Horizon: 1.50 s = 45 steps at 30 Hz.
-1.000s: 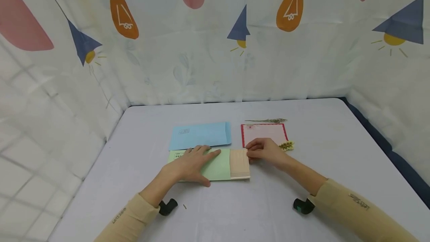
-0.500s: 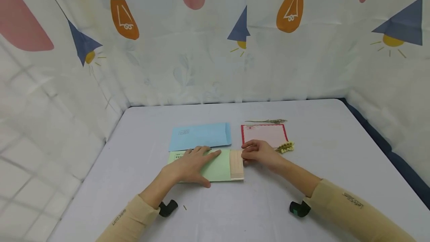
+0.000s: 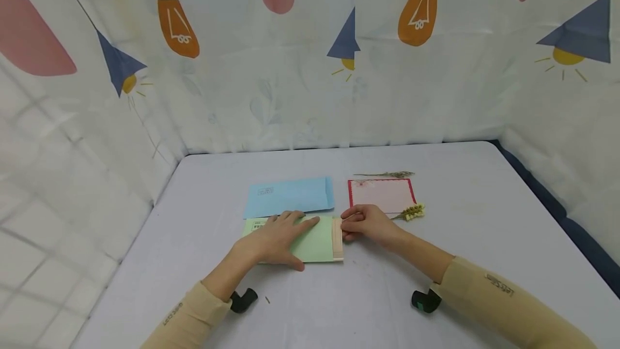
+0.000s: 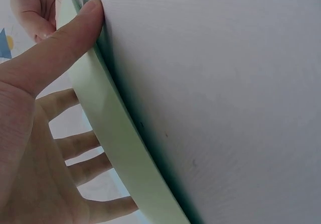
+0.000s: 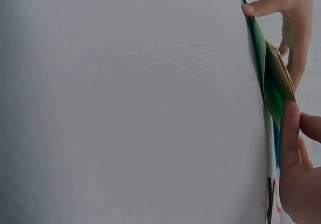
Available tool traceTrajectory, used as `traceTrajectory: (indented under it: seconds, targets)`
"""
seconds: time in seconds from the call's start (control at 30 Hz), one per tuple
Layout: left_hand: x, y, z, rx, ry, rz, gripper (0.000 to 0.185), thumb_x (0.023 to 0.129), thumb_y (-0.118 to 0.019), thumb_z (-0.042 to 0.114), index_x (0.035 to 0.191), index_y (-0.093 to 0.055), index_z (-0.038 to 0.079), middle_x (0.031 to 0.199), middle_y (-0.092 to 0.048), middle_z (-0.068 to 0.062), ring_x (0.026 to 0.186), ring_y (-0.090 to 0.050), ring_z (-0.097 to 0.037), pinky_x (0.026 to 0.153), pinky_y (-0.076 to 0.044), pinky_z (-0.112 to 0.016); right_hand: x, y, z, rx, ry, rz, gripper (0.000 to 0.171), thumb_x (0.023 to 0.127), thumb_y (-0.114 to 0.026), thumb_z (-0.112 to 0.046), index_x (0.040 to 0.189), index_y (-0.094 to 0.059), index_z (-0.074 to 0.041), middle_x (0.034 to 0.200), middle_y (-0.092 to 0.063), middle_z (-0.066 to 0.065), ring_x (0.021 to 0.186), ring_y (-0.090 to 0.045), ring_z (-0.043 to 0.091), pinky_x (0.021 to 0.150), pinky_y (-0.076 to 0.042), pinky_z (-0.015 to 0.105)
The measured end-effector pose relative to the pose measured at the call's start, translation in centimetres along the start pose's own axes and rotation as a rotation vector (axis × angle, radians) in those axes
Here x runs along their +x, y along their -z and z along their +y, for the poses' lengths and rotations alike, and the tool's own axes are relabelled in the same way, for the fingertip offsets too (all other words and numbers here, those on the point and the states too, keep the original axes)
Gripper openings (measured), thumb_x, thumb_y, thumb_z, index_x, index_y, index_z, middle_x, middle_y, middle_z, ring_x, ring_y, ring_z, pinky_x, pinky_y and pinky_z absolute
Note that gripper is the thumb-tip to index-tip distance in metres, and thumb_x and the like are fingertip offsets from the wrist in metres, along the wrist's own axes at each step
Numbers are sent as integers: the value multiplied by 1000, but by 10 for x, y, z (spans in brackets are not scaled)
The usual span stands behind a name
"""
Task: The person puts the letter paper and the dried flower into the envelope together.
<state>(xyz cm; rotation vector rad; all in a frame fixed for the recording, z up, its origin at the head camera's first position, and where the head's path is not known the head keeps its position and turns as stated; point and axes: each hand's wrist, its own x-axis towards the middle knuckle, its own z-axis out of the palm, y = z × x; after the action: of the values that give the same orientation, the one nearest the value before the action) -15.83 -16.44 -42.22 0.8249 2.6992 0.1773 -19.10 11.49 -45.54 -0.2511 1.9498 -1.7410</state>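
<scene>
Since the worktop (image 3: 436, 263) is broad and flat, with bare cloth toward the person and to the right, nothing crowds either arm; its side edges lie well apart from the work. Near its middle lies the green envelope (image 3: 315, 244), thin, light and limp by the look of it, likely to slide on the cloth unless pinned. The left hand (image 3: 273, 238) lies flat on it, fingers straight, pressing it down. At its right end a beige card (image 3: 337, 238) sticks out just a little; stiffer paper, best pinched at that free short edge, where the right hand (image 3: 370, 225) holds it between thumb and curled fingers. Just behind lie a blue envelope (image 3: 290, 197), a red-bordered card (image 3: 382, 194) and dried sprigs (image 3: 411, 211).
</scene>
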Motion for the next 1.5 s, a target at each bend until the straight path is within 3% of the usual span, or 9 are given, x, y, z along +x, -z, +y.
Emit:
traceTrajectory:
  seconds: [0.23,0.4,0.57,1.0,1.2,1.5]
  targets:
    - [0,1,-1,1,3,-1,105,78,-85,57,163,-31,31,160,-34,-7,144,-34,-32,113,-31,-60,4,-6,-1,15,-5,-2,38,95,-72,-2,126,-52,11,98,-73,14,82,-72,20,79,-61,33]
    - [0,0,-3,8,6,-1,105,78,-85,58,164,-30,31,160,-34,-7,144,-34,-31,112,-32,-60,8,-12,-3,19,-11,14,27,94,-72,0,106,-48,4,93,-72,14,78,-71,19,77,-61,31]
    - [-1,1,-3,-10,-3,-4,105,78,-86,57,164,-30,30,160,-34,-9,144,-34,-33,112,-32,-61,9,-18,-5,7,-4,15,28,94,-72,2,93,-44,-2,92,-74,17,76,-72,19,75,-61,31]
    - [-3,3,-1,-16,3,-3,104,78,-86,56,163,-31,30,159,-35,-9,144,-34,-33,111,-32,-61,8,-20,-5,-28,-21,-30,27,95,-72,-2,92,-45,-3,97,-75,16,81,-73,21,82,-60,33]
    - [-2,2,-1,-36,-10,-2,104,79,-86,54,163,-32,29,160,-35,-10,145,-34,-34,112,-31,-62,-2,-9,0,-72,20,-122,20,97,-70,-5,98,-52,1,99,-74,16,92,-74,26,84,-59,34]
    - [-1,2,1,-22,-14,5,103,79,-86,53,163,-33,28,159,-35,-10,145,-34,-34,113,-30,-62,-26,28,-4,-211,46,-195,18,100,-69,-16,104,-62,0,101,-71,17,88,-70,31,83,-59,38]
